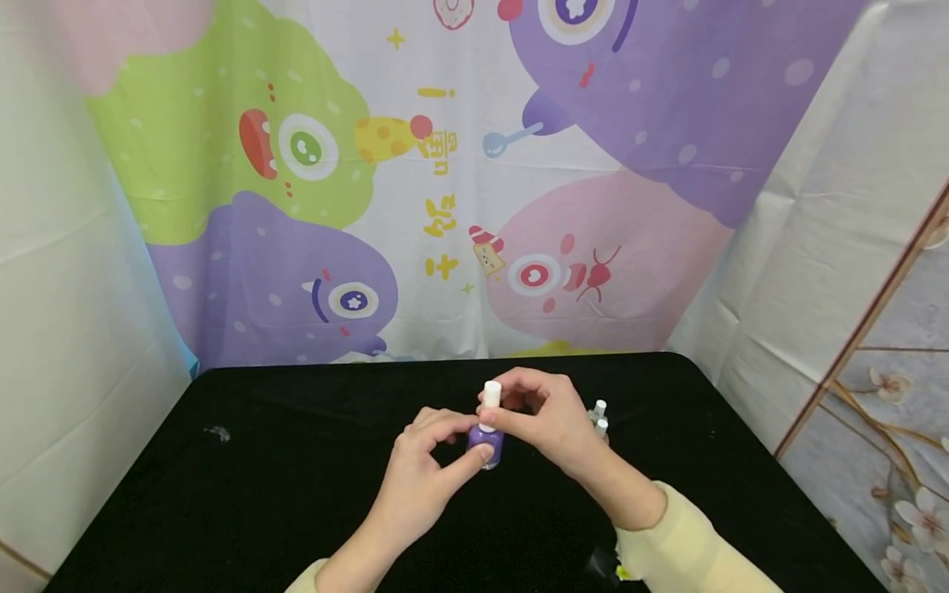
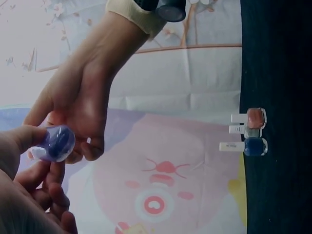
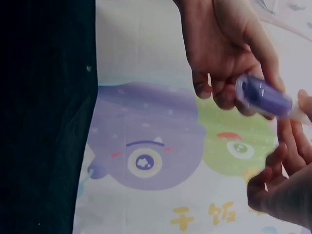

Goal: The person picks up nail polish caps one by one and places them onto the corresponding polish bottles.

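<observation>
A bottle of purple nail polish with a white cap is held up in front of me, its cap upward. My left hand grips the glass body between thumb and fingers. Thumb and fingers of my right hand pinch the white cap from the right. The right wrist view shows the purple bottle between both hands, with its cap partly covered by right fingers. Whether the cap sits tight or loose, I cannot tell.
Right of my hands, three more bottles stand together on the black tabletop: a pinkish one, a clear or silvery one and a dark blue one. Behind the table hangs a cartoon-printed curtain. A small dark object lies by my right sleeve.
</observation>
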A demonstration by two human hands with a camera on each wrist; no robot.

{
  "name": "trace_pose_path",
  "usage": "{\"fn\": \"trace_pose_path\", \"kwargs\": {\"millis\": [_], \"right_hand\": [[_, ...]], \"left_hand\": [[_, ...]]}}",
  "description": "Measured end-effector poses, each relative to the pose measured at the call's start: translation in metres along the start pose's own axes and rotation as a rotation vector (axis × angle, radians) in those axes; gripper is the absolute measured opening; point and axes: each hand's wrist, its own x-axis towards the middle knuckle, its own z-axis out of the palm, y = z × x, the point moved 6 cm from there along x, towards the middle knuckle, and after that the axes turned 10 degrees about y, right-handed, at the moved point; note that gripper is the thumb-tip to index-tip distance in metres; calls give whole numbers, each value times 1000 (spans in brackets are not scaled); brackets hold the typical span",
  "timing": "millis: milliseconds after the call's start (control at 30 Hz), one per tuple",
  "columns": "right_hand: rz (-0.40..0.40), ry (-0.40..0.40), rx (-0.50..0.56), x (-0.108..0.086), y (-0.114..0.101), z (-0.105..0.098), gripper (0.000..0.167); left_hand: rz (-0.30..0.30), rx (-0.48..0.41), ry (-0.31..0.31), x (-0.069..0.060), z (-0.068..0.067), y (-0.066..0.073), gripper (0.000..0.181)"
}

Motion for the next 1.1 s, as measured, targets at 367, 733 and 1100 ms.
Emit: {"fn": "trace_pose_path", "kwargs": {"millis": [367,733,1100], "right_hand": [[-13,-392,331,0,3,6,30],[-34,-340,280,-1,2,5,25],[-56,-150,85,1,-4,3,18]], "left_hand": [[-30,-140,-159,-1,4,-4,20],[10,-104,-100,1,1,-1,20],[-17,7,30,0,-4,1,21]]}}
